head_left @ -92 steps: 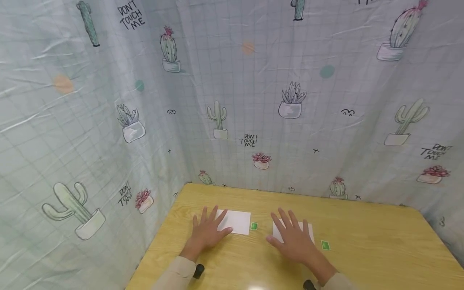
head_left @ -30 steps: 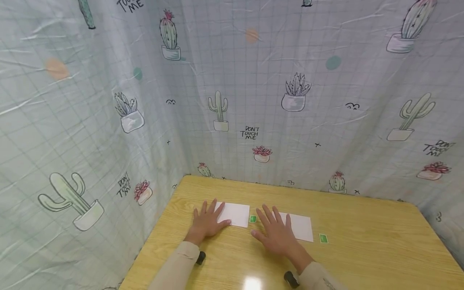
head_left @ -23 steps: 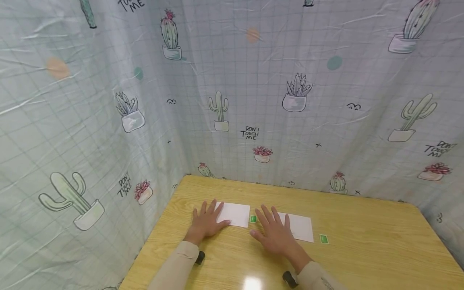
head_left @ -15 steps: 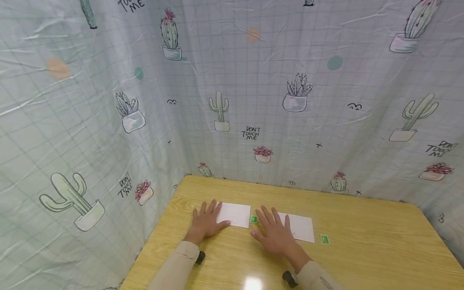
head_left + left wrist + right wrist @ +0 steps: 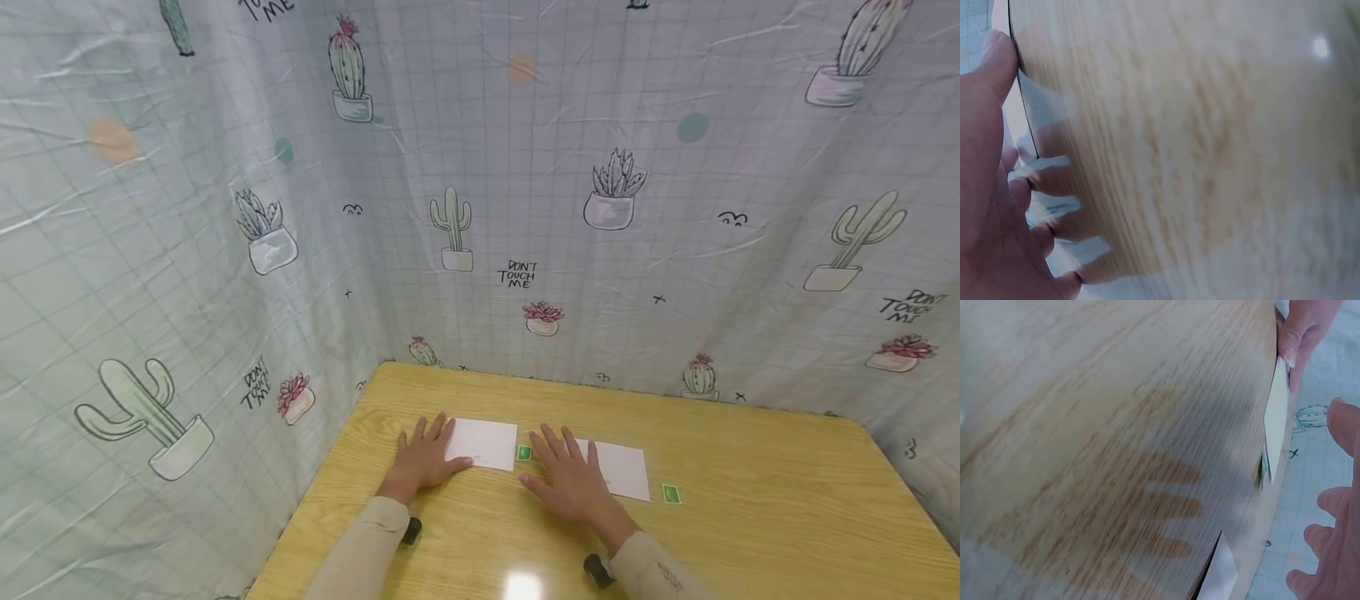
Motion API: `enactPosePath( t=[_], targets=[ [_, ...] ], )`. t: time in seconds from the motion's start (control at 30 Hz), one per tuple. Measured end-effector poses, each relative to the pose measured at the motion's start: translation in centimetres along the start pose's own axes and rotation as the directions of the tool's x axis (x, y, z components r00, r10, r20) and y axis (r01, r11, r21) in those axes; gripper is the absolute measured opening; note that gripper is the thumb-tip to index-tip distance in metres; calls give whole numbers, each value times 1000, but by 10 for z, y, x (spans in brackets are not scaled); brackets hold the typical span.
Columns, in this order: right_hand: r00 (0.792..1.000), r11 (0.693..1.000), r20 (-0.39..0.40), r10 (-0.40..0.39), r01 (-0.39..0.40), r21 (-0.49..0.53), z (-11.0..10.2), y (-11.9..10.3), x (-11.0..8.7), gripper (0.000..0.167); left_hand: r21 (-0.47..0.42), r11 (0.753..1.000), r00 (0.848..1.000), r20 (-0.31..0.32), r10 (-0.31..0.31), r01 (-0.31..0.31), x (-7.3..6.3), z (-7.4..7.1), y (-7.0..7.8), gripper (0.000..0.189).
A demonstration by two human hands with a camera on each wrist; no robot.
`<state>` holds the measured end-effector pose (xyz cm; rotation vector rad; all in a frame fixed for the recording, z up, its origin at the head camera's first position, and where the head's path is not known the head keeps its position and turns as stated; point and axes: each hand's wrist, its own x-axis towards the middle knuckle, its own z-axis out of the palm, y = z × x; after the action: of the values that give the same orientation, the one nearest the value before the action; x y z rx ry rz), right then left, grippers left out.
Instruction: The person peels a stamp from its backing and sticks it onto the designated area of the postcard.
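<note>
In the head view two white paper rectangles lie on the table, a left one [image 5: 487,442] and a right one [image 5: 624,471], each with faint small print. My left hand [image 5: 423,458] is spread at the left paper's left edge; in the left wrist view its thumb [image 5: 997,59] touches that paper [image 5: 1019,115] and its fingertips meet the tabletop. My right hand [image 5: 572,482], fingers extended and apart, overlaps the right paper's left end. The right wrist view shows its fingers [image 5: 1329,540] raised over the table, holding nothing.
A small green stamp-like piece [image 5: 524,452] lies between the left paper and my right hand; another green piece [image 5: 671,494] lies right of the right paper. The glossy wooden table [image 5: 765,492] ends at a cactus-print curtain [image 5: 480,167] behind and to the left.
Since about three seconds ago my right hand has moved left, uncovering more of the right paper. My left hand has shifted slightly left. The head view has tilted down; the papers keep their places.
</note>
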<state>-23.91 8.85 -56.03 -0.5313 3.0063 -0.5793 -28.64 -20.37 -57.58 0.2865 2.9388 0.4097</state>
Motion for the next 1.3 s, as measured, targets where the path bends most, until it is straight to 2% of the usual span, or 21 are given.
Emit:
enactPosePath(
  t=[0.47,1.03,1.3],
  targets=[
    [999,999,8,-41,41,12,8,3,8,73,-32,999,999,-44,1,-2,-1,-1,1,93],
    [997,1000,71,-8,8,-8,9,4,19,69,11,1000,999,-35,10,-10,0,-8,4,92],
    [997,1000,74,-11,11,0,13,9,23,67,0,1000,999,-34,13,-13,-1,-5,2,92]
  ],
)
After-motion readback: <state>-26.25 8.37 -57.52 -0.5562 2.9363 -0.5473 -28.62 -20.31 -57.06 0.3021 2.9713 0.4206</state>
